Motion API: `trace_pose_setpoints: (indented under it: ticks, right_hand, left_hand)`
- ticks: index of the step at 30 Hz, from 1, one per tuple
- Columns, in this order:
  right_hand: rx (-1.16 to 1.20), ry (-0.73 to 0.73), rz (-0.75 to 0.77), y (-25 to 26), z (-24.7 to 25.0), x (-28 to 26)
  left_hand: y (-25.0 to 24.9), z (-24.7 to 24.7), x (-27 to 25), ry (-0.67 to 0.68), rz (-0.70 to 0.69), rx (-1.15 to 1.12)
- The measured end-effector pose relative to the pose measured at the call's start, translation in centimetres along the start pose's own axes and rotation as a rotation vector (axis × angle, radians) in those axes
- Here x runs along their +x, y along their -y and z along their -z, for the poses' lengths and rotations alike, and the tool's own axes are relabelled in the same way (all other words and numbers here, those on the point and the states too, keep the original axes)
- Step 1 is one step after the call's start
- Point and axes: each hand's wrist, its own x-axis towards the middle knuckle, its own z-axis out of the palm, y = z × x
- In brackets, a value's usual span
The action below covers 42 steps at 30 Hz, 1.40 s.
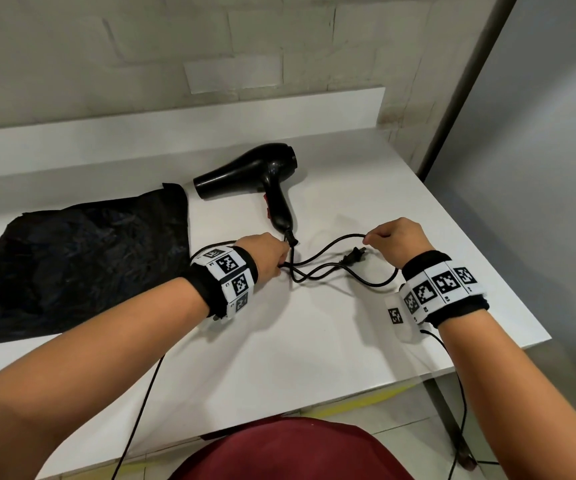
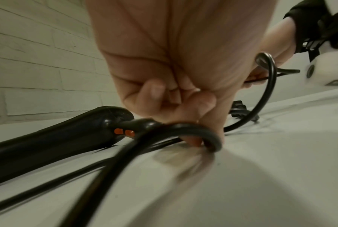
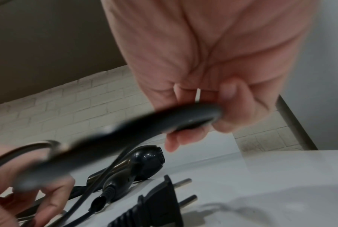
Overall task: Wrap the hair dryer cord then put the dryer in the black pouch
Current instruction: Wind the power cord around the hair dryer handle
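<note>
Black and bendy, the cord (image 1: 328, 268) looks floppy. The left hand (image 1: 266, 256) pinches it beside the hard hair dryer (image 1: 259, 178); the right hand (image 1: 395, 237) pinches a loop above the plug (image 1: 352, 256). The soft pouch (image 1: 82, 254) lies left.

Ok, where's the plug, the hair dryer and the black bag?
plug (image 3: 156, 204): right wrist view, its black body.
hair dryer (image 1: 245, 168): head view, its barrel.
black pouch (image 1: 82, 258): head view, its crumpled middle.

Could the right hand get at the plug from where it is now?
Probably yes. The plug lies bare on the table just beside the right hand, nothing over it. But that hand is pinching the cord, so it would have to let go or regrip first.
</note>
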Motion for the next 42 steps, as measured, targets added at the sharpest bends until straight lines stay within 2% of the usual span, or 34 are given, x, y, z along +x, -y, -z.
trace_pose_setpoints:
  ticks: [7,11,15,18,21,24,26,28,30,37,39,42]
  right_hand:
    - [-0.023,-0.003,-0.032,-0.3,0.1,0.2]
    - [-0.064,-0.010,-0.073,-1.0,0.3,0.4]
    - [-0.114,0.049,-0.111,-1.3,0.6,0.1]
    - [-0.126,0.071,-0.175,-1.5,0.7,0.0]
    - [-0.123,0.085,-0.228,-1.4,0.7,-0.3]
    - [-0.122,0.119,-0.245,-1.4,0.7,-0.8]
    - [-0.156,0.154,-0.234,-1.5,0.8,-1.0]
    - [-0.188,0.174,-0.224,-1.4,0.9,-1.2]
    - [-0.186,0.174,-0.232,-1.3,0.9,-1.4]
    - [-0.219,0.079,-0.293,-1.4,1.2,-1.4]
    - [-0.240,0.047,-0.316,-1.4,1.5,-1.3]
    - [-0.252,0.030,-0.320,-1.3,2.0,-1.0]
  left_hand:
    - [0.1,2.1,-0.3,-0.033,-0.050,-0.002]
    - [1.4,5.4,-0.8,-0.116,-0.055,-0.149]
    - [2.6,9.4,-1.3,-0.223,-0.073,-0.088]
    - [2.6,12.2,-0.9,-0.366,-0.072,-0.105]
    - [1.8,14.0,0.2,-0.518,-0.150,-0.190]
    - [0.4,14.9,1.5,-0.667,-0.286,-0.296]
    - [-0.8,14.7,2.5,-0.705,-0.399,-0.351]
    - [-1.9,13.7,3.8,-0.645,-0.480,-0.348]
    - [-2.6,12.0,5.5,-0.518,-0.486,-0.300]
    - [-2.3,6.9,9.0,-0.032,-0.194,0.046]
    - [-1.9,6.5,8.9,-0.015,-0.136,0.069]
    - [-1.8,6.7,7.4,-0.107,-0.131,-0.021]
